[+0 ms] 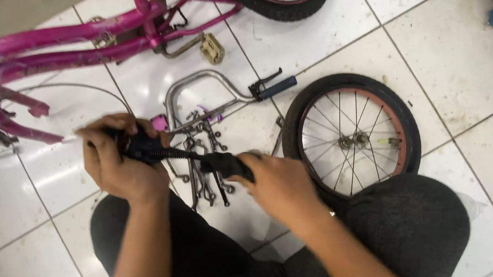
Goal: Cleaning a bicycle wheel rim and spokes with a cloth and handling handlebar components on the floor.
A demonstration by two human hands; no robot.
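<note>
The person's knees in dark trousers (pixel 410 231) are closest to the camera, and above them both forearms reach forward over the white tiled floor (pixel 464 60). The left hand (pixel 119 160) is closed around a black part (pixel 142 147), which looks like a brake or a grip piece; the fingers are curled tightly over it, so its exact shape is hidden. The right hand (pixel 278 185) is also closed, around a black handle (pixel 225 162). A thin dark rod or spring (pixel 184 154) joins the two pieces between the hands. This region is a bit blurred, so I cannot tell what tool it is.

Just behind the hands lies a heap of spanners (pixel 203 153) on the floor, touching a bent metal handlebar (pixel 204 83) with a black grip and brake lever (pixel 274 88). A removed wheel (pixel 350 135) lies flat to the right, near the right knee. The pink bicycle frame (pixel 66 45) lies at the upper left, with a pedal (pixel 212 48) and another tyre (pixel 276 2) at the top.

By my judgement the dismantling is well advanced: one wheel and the handlebar are already off, while the frame has its crank and pedal on it
</note>
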